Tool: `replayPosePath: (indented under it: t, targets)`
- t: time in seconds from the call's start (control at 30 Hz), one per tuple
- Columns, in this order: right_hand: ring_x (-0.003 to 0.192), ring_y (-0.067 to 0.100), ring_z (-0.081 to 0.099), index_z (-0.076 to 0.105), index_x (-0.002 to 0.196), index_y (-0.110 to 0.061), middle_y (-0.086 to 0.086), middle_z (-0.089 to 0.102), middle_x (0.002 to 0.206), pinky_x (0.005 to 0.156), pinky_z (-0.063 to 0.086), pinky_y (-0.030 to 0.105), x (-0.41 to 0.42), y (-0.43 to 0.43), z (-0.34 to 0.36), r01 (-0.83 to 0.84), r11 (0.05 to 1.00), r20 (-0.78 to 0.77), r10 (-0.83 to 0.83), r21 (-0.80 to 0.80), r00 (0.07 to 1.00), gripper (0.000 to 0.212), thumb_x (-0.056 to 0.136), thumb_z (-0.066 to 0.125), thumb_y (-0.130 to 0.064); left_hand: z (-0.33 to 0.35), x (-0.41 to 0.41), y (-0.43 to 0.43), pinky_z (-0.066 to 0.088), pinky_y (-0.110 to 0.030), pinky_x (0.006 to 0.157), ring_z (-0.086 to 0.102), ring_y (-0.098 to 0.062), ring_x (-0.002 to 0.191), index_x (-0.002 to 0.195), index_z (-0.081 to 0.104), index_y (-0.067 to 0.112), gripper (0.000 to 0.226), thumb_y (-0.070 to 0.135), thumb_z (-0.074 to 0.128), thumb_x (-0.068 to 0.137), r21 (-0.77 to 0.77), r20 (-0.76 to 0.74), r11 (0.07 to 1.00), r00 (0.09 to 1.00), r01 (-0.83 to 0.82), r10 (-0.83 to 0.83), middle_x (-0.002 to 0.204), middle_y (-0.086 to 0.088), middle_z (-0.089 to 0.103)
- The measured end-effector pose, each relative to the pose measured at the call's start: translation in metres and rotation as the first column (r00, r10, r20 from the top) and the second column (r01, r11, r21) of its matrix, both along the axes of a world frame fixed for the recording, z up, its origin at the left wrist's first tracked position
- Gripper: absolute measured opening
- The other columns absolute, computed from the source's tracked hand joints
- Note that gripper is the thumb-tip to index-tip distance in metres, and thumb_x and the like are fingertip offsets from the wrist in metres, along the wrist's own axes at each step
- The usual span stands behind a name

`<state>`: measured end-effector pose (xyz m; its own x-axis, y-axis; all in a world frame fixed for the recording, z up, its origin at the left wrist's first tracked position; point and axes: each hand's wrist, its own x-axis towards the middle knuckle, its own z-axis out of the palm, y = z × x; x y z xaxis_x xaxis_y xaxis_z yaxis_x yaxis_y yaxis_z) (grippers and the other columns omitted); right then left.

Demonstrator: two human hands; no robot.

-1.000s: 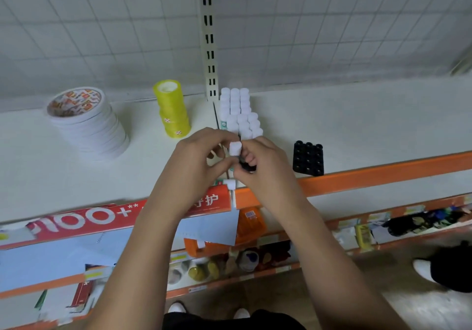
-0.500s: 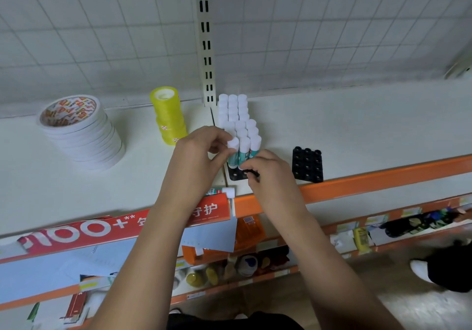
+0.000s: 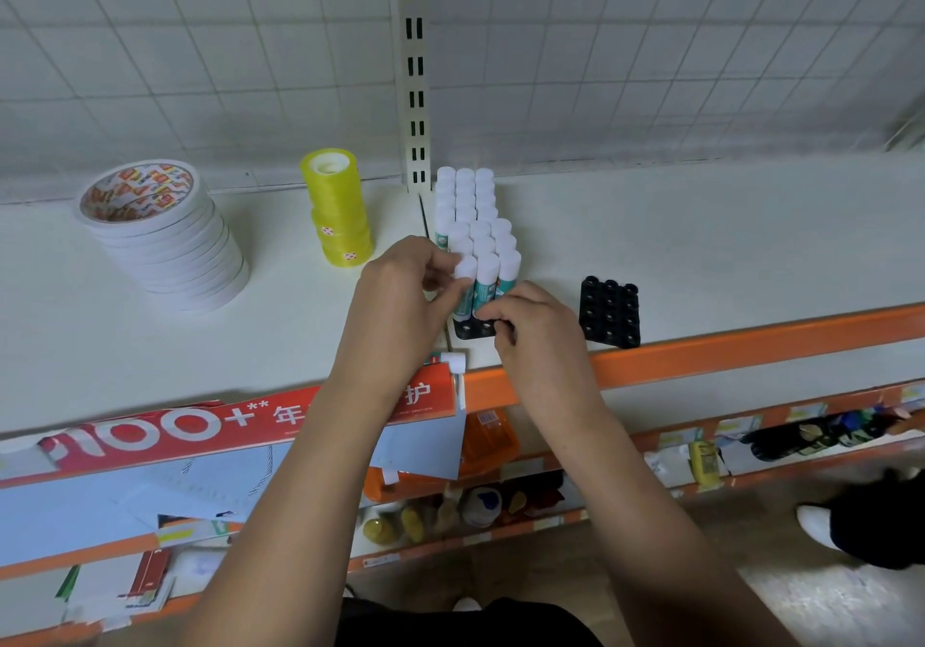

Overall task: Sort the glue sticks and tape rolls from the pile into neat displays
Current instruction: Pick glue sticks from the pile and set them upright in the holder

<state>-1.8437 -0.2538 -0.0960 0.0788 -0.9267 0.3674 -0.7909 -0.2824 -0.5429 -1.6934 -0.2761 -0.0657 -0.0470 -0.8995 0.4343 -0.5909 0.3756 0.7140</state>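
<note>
Several white-capped glue sticks (image 3: 480, 231) stand in rows on the white shelf (image 3: 701, 246), the front ones seated in a black holder tray (image 3: 473, 328). My left hand (image 3: 400, 296) pinches the front-left glue stick (image 3: 465, 276) by its cap and body. My right hand (image 3: 535, 326) grips the front edge of that black tray. One loose glue stick (image 3: 450, 361) lies on its side at the shelf's front edge. A stack of white tape rolls (image 3: 160, 236) and a stack of yellow tape rolls (image 3: 338, 206) stand to the left.
An empty black holder tray (image 3: 609, 311) sits right of my hands near the orange shelf edge (image 3: 751, 346). A slotted upright post (image 3: 414, 70) rises behind the glue sticks against the wire grid wall. Lower shelves hold mixed goods. Someone's shoe (image 3: 821, 526) is on the floor at right.
A second ago both hands held one glue stick up in front of the rows. It now stands in the front-left slot of the tray, and my right hand has dropped to the tray's edge.
</note>
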Motion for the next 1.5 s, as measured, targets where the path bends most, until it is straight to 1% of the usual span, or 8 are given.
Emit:
replayPosePath:
  t: [0.23, 0.33, 0.4, 0.7, 0.87, 1.0, 1.13, 1.5]
  targets:
    - [0.09, 0.012, 0.063, 0.073, 0.105, -0.012, 0.001, 0.067, 0.104, 0.083, 0.054, 0.027, -0.005, 0.005, 0.005, -0.012, 0.999, 0.042, 0.01, 0.052, 0.999, 0.021, 0.089, 0.062, -0.003, 0.007, 0.018, 0.007, 0.054, -0.035, 0.075, 0.063, -0.01, 0.08, 0.105, 0.058, 0.019, 0.034, 0.018, 0.078, 0.078, 0.193, 0.119, 0.978, 0.987, 0.081, -0.105, 0.091, 0.006, 0.066]
    - [0.087, 0.002, 0.059, 0.073, 0.101, -0.015, -0.005, 0.066, 0.099, 0.08, 0.044, 0.006, -0.006, 0.012, 0.008, -0.037, 0.999, 0.076, 0.034, 0.038, 0.997, 0.016, 0.088, 0.066, -0.009, 0.004, 0.035, 0.015, 0.053, -0.035, 0.076, 0.06, -0.002, 0.084, 0.09, 0.069, 0.032, 0.015, 0.034, 0.078, 0.078, 0.356, 0.243, 0.926, 0.945, 0.124, -0.22, 0.091, 0.017, 0.066]
    - [0.086, 0.0, 0.057, 0.073, 0.1, -0.016, -0.007, 0.066, 0.098, 0.077, 0.043, 0.004, -0.004, 0.015, 0.008, -0.049, 0.997, 0.079, 0.044, 0.059, 0.996, 0.014, 0.088, 0.067, -0.013, 0.004, 0.037, 0.018, 0.052, -0.034, 0.075, 0.059, -0.002, 0.084, 0.082, 0.07, 0.037, 0.008, 0.041, 0.076, 0.078, 0.399, 0.246, 0.908, 0.94, 0.125, -0.238, 0.088, 0.021, 0.065]
    - [0.089, -0.001, 0.057, 0.071, 0.106, -0.018, -0.008, 0.067, 0.102, 0.077, 0.041, 0.003, -0.001, 0.018, 0.008, -0.035, 0.993, 0.067, 0.028, 0.116, 0.997, 0.017, 0.092, 0.062, -0.018, -0.001, 0.037, 0.022, 0.052, -0.036, 0.076, 0.059, -0.011, 0.088, 0.098, 0.073, 0.034, 0.015, 0.041, 0.07, 0.084, 0.326, 0.353, 0.943, 0.917, 0.065, -0.185, 0.101, 0.01, 0.066]
    - [0.088, 0.002, 0.061, 0.07, 0.109, -0.019, -0.005, 0.069, 0.102, 0.082, 0.054, 0.02, 0.003, 0.019, 0.005, -0.032, 0.984, 0.072, 0.02, 0.173, 0.997, 0.02, 0.091, 0.065, -0.026, 0.001, 0.034, 0.02, 0.052, -0.041, 0.082, 0.06, -0.015, 0.093, 0.105, 0.072, 0.031, 0.019, 0.026, 0.068, 0.087, 0.323, 0.401, 0.945, 0.899, 0.042, -0.177, 0.106, 0.006, 0.066]
    - [0.078, -0.011, 0.058, 0.069, 0.108, -0.021, -0.013, 0.069, 0.096, 0.071, 0.043, 0.001, 0.001, 0.018, 0.005, -0.024, 0.976, 0.133, -0.005, 0.215, 0.991, 0.02, 0.09, 0.067, -0.032, 0.002, 0.028, 0.02, 0.051, -0.042, 0.079, 0.06, -0.016, 0.089, 0.103, 0.074, 0.029, 0.017, 0.025, 0.069, 0.087, 0.268, 0.368, 0.961, 0.914, 0.071, -0.17, 0.1, 0.006, 0.066]
    - [0.087, -0.02, 0.056, 0.065, 0.103, -0.027, -0.023, 0.063, 0.089, 0.073, 0.039, -0.003, -0.007, 0.017, 0.01, -0.025, 0.971, 0.326, -0.056, 0.239, 0.944, 0.017, 0.088, 0.069, -0.035, 0.006, 0.018, 0.02, 0.052, -0.042, 0.078, 0.061, -0.015, 0.086, 0.101, 0.073, 0.024, 0.015, 0.024, 0.072, 0.085, 0.207, 0.274, 0.969, 0.943, 0.132, -0.187, 0.097, 0.005, 0.067]
    - [0.085, -0.005, 0.064, 0.061, 0.105, -0.025, -0.02, 0.065, 0.091, 0.075, 0.048, 0.005, -0.03, 0.009, 0.036, 0.101, 0.995, 0.404, -0.096, 0.008, 0.91, 0.021, 0.087, 0.071, -0.026, -0.001, -0.007, 0.021, 0.051, -0.04, 0.07, 0.063, -0.024, 0.084, 0.097, 0.077, 0.018, 0.015, 0.015, 0.066, 0.087, 0.036, 0.401, 0.99, 0.906, 0.135, -0.138, 0.093, -0.002, 0.07]
